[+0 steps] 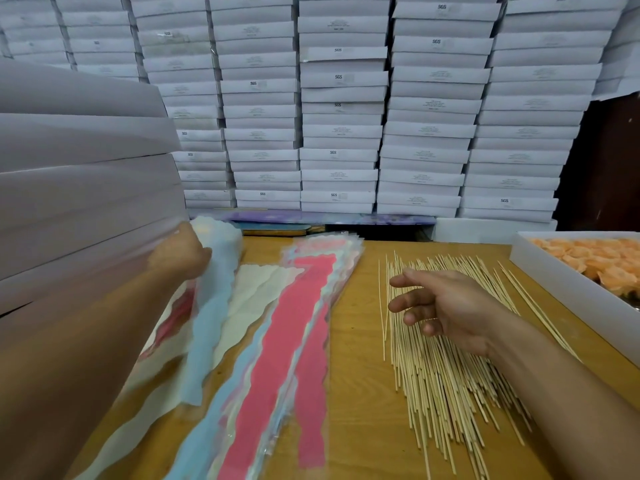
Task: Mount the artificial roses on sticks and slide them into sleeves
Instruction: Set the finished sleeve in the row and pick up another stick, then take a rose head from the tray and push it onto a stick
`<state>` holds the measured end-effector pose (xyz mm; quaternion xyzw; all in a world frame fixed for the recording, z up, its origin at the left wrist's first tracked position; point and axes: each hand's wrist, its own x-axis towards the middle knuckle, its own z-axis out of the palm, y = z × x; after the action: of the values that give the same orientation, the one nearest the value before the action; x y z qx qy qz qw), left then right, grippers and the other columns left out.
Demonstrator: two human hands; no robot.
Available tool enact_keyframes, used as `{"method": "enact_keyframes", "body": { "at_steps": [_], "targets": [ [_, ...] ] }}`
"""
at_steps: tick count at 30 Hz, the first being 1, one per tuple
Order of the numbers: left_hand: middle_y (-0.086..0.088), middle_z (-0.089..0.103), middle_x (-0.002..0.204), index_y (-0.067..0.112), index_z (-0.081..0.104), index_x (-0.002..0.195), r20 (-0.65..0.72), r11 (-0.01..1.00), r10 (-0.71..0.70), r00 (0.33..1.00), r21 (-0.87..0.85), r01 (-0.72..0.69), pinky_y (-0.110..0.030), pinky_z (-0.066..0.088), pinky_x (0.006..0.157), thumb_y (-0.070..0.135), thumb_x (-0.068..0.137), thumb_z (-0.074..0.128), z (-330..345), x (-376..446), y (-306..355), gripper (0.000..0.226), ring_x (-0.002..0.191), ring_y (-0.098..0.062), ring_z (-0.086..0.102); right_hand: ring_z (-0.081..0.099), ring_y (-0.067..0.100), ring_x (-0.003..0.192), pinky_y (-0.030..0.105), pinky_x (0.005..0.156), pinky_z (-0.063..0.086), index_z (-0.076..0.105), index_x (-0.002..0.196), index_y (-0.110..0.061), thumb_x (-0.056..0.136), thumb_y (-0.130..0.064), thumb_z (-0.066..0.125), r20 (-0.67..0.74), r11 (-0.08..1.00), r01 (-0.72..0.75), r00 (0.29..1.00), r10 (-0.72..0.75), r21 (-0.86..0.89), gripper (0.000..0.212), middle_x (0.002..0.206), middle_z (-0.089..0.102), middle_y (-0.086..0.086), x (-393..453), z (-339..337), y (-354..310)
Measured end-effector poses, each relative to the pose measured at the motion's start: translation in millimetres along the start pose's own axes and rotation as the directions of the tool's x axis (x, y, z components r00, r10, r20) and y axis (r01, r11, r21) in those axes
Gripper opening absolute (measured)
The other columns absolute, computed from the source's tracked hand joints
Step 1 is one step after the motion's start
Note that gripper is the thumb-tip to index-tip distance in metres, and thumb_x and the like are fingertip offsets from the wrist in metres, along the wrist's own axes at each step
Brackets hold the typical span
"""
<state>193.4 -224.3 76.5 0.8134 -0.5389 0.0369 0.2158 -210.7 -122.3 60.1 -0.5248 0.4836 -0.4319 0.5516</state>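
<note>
Nothing appears assembled yet. The left hand (180,259) pinches a blue sleeve (211,306) at nine o'clock; the right hand (446,306) hovers spread over bamboo sticks (440,382). Orange roses (595,259) wait boxed at three o'clock.

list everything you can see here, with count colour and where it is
flat boxes: many, white, stacked in columns behind the table and at left
table: one, wooden
sleeves: a pile, clear with pink, blue and cream print, left of centre
sticks: a large loose pile, pale wood, right of the sleeves
tray: one, white, far right
artificial roses: many, peach-orange, in the tray
left hand: grips a blue sleeve at the pile's far end
right hand: open, over the sticks, holding nothing
</note>
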Motion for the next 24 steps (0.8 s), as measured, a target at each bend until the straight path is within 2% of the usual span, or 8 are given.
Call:
{"method": "enact_keyframes", "body": {
  "at_steps": [4,8,11,12,15,19,22,24],
  "targets": [
    [-0.022,0.057,0.123,0.006,0.041,0.132,-0.038,0.995,0.078,0.996,0.063,-0.075,-0.04,0.044,0.073,0.037,0.097,0.055,-4,1,21,0.049,0.105,-0.039,0.057,0.064,0.017,0.057,0.023,0.042,0.043,0.065,0.117,-0.007,0.102,-0.032,0.054,-0.002,1.0,0.004,1.0,-0.004,0.004,0.031,0.085,0.075,0.016,0,-1,0],
    [-0.017,0.059,0.124,0.009,0.048,0.129,-0.033,0.981,0.17,0.985,0.099,-0.166,-0.04,0.049,0.079,0.035,0.096,0.056,-4,-4,36,0.043,0.105,-0.035,0.057,0.064,0.017,0.057,0.023,0.041,0.043,0.065,0.116,-0.007,0.102,-0.032,0.055,-0.004,1.0,0.009,1.0,-0.009,0.01,0.031,0.084,0.075,0.015,0,-2,-1],
    [-0.016,0.061,0.113,0.008,0.056,0.106,-0.015,0.963,0.242,0.97,0.122,-0.239,-0.04,0.051,0.082,0.033,0.093,0.054,1,-15,49,0.028,0.095,-0.032,0.056,0.064,0.017,0.058,0.023,0.041,0.043,0.065,0.116,-0.007,0.102,-0.032,0.055,-0.005,1.0,0.009,1.0,-0.009,0.001,0.031,0.084,0.075,0.015,0,-1,-1],
    [-0.016,0.062,0.108,0.009,0.053,0.098,0.007,0.958,0.263,0.965,0.112,-0.263,-0.037,0.049,0.079,0.03,0.093,0.053,5,-21,56,0.022,0.09,-0.03,0.053,0.064,0.017,0.058,0.024,0.042,0.043,0.065,0.116,-0.007,0.102,-0.032,0.054,-0.005,1.0,0.008,1.0,-0.008,-0.003,0.03,0.084,0.075,0.015,0,-1,0],
    [-0.011,0.06,0.094,0.012,0.049,0.092,0.094,0.951,0.302,0.949,0.044,-0.307,-0.033,0.044,0.065,0.022,0.094,0.052,18,-47,84,0.01,0.082,-0.029,0.05,0.063,0.016,0.057,0.023,0.041,0.043,0.065,0.116,-0.007,0.102,-0.032,0.055,-0.005,1.0,0.005,1.0,-0.005,0.001,0.03,0.083,0.075,0.015,0,0,-1],
    [-0.01,0.058,0.085,0.014,0.047,0.073,0.164,0.92,0.391,0.905,-0.065,-0.386,-0.035,0.046,0.068,0.018,0.091,0.055,33,-83,137,0.02,0.08,-0.031,0.056,0.063,0.016,0.056,0.023,0.041,0.043,0.065,0.115,-0.007,0.102,-0.031,0.056,-0.019,1.0,0.011,1.0,-0.011,0.01,0.029,0.082,0.074,0.015,0,-1,-1],
    [-0.008,0.063,0.095,0.012,0.056,0.091,0.179,0.901,0.417,0.891,-0.212,-0.379,-0.031,0.043,0.067,0.017,0.092,0.054,43,-109,174,0.006,0.084,-0.025,0.057,0.063,0.016,0.055,0.023,0.04,0.042,0.065,0.114,-0.006,0.102,-0.03,0.055,-0.038,1.0,0.021,0.999,-0.02,0.015,0.028,0.081,0.074,0.014,1,-3,-1],
    [-0.009,0.064,0.103,0.011,0.058,0.103,0.197,0.888,0.406,0.893,-0.316,-0.334,-0.032,0.043,0.068,0.019,0.093,0.055,48,-127,198,0.013,0.088,-0.026,0.059,0.062,0.015,0.054,0.022,0.04,0.042,0.066,0.112,-0.007,0.102,-0.029,0.056,-0.061,0.999,0.039,0.997,-0.038,0.025,0.026,0.078,0.073,0.013,2,-5,-1]
  ]
}}
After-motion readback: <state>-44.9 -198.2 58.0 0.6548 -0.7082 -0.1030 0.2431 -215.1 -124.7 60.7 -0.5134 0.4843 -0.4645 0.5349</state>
